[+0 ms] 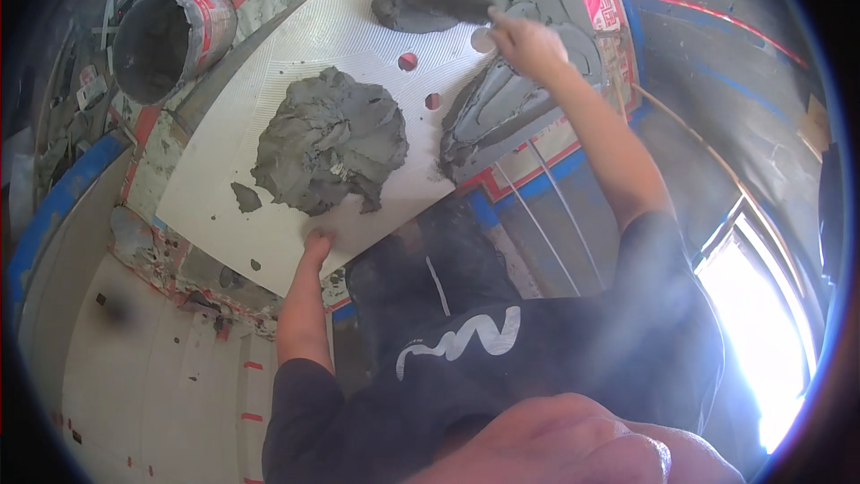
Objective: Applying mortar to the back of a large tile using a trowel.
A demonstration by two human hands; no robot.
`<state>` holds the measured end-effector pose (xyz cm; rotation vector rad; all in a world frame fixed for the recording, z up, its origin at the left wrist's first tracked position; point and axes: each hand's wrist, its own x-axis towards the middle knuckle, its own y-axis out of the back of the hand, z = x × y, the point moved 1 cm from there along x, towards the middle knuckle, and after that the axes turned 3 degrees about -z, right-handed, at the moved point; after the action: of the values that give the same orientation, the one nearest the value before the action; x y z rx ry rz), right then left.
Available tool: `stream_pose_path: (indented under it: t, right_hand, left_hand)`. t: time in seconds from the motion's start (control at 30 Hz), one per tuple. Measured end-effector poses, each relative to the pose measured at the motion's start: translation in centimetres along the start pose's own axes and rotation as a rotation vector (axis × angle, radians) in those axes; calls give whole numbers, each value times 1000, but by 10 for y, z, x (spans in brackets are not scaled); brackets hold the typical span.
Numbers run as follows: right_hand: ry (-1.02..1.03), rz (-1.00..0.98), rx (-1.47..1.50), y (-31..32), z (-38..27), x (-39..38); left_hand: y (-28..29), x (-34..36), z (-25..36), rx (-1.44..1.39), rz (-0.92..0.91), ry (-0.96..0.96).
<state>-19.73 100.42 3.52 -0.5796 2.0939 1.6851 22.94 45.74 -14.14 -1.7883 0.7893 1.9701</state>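
Observation:
A large white slab [206, 166] with ridged grey smears and round holes lies before me. A heap of thick grey mortar [331, 139] sits on its near left part. More mortar [520, 94] is spread over the far and right parts. My right hand [530, 47] is closed round the handle end of a trowel [452, 0], whose mortar-coated blade is blurred and lies over the far mortar. Close to the slab's near edge, my left hand [318, 242] rests on the surface with fingers curled in, just below the heap; nothing shows in it.
A mortar-caked bucket [206, 31] stands tipped toward me at the far left. Red and blue tape borders the slab. Two thin pale rods [555, 206] lie to its right. A bright opening [761, 332] is at the lower right.

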Motion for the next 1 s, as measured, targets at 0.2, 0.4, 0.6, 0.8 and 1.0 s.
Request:
stream_pose_path:
  t: [0.2, 0.4, 0.6, 0.8, 1.0]
  right_hand:
    - [9, 105, 42, 31, 141, 94]
    - [16, -143, 449, 25, 222, 96]
    - [59, 162, -89, 75, 251, 107]
    - [-97, 218, 375, 57, 286, 163]
    - [-247, 140, 711, 41, 273, 212]
  left_hand:
    - [1, -2, -1, -82, 51, 40]
    - [-1, -6, 13, -96, 19, -1]
    - [0, -14, -1, -198, 58, -18]
    - [0, -13, -4, -141, 93, -25]
    - [4, -25, -6, -40, 66, 52]
